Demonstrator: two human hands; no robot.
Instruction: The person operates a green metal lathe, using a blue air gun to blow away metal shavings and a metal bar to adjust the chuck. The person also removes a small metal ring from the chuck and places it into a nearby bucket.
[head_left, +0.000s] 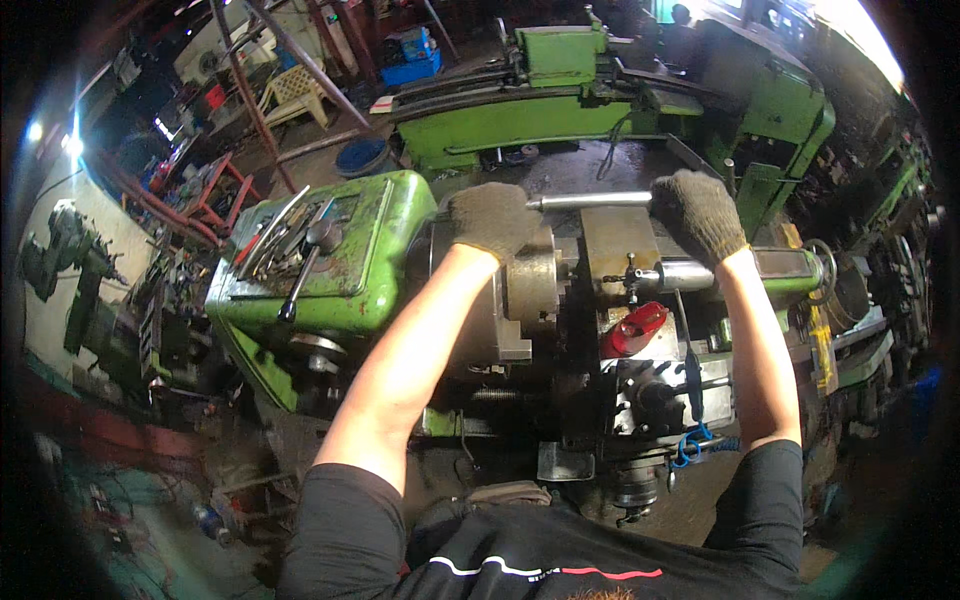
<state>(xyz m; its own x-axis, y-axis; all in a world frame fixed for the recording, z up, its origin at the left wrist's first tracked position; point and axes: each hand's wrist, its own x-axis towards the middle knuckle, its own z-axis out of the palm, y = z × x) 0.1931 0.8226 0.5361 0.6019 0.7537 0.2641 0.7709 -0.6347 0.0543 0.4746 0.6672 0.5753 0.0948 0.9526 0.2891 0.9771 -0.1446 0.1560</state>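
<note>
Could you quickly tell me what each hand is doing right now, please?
Left hand: gloved, closed over the lathe chuck at the end of the steel bar.
Right hand: gloved, closed around the steel bar.

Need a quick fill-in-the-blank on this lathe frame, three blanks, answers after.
1. Both hands wear knit ____.
2. The right hand grips one end of a shiny metal ____ held over the lathe.
3. The left hand rests on top of the lathe's ____, beside the green headstock.
4. A ____ oil can sits on the carriage.

Answers: gloves; bar; chuck; red
</note>
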